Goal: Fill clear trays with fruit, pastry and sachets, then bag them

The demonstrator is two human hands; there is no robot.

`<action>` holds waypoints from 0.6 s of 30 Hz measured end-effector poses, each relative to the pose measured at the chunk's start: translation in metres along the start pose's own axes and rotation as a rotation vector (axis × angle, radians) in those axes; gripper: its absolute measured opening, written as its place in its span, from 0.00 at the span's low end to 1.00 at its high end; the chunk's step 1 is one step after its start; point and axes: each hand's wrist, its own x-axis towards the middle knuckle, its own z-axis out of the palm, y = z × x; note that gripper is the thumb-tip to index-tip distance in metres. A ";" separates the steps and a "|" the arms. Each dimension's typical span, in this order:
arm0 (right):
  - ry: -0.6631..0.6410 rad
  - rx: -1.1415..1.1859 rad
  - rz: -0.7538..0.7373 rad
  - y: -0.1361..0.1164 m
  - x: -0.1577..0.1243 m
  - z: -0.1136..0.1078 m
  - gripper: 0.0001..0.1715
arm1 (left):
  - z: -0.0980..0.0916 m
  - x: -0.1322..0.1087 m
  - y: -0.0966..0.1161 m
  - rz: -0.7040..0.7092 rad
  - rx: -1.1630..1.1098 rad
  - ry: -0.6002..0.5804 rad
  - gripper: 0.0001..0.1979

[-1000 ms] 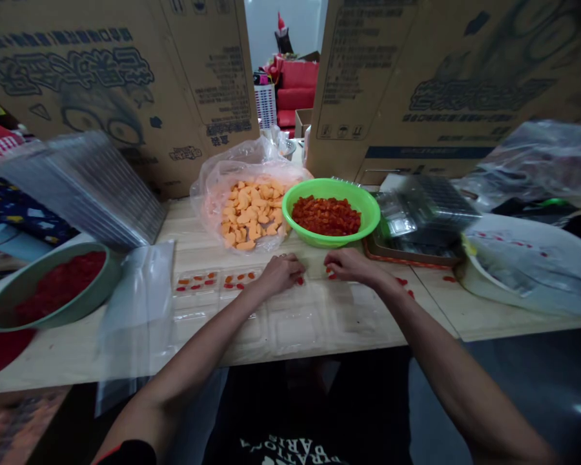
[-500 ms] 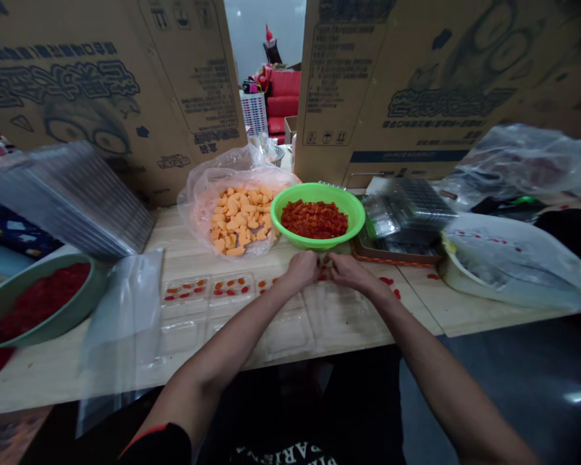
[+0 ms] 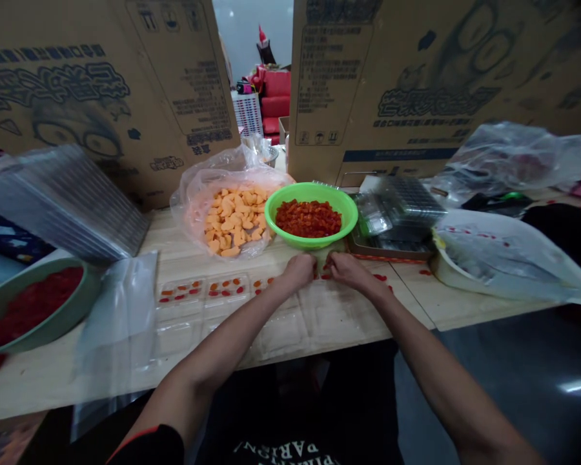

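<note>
A clear plastic compartment tray [image 3: 281, 326] lies flat on the wooden table in front of me. Its far-left compartments hold small red and orange candies [image 3: 225, 289]. My left hand [image 3: 299, 269] and my right hand [image 3: 345, 268] rest close together over the tray's far edge, just in front of a green bowl [image 3: 348, 216] of red candy pieces. Both hands have curled fingers pinched around small red pieces that I can barely make out. An open plastic bag of orange candies [image 3: 231, 221] sits left of the green bowl.
A grey-green bowl [image 3: 77, 303] of red candy stands at the left, with a clear plastic bag [image 3: 119, 329] beside it. A stack of clear trays [image 3: 65, 200] leans at the far left. More trays [image 3: 401, 206] and plastic bags [image 3: 508, 252] lie right. Cardboard boxes [image 3: 416, 84] wall the back.
My left hand has moved right along the tray's far edge until it nearly meets my right hand. The view has shifted slightly to the right.
</note>
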 end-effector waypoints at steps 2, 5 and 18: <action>0.051 0.012 0.010 0.004 -0.004 -0.004 0.18 | 0.001 -0.004 0.000 0.015 0.010 0.034 0.12; 0.115 0.131 0.096 0.025 -0.017 -0.019 0.22 | 0.000 -0.006 0.001 0.024 0.024 0.108 0.15; 0.019 -0.078 -0.283 0.010 -0.017 -0.009 0.26 | 0.026 0.018 0.013 0.153 0.014 0.070 0.12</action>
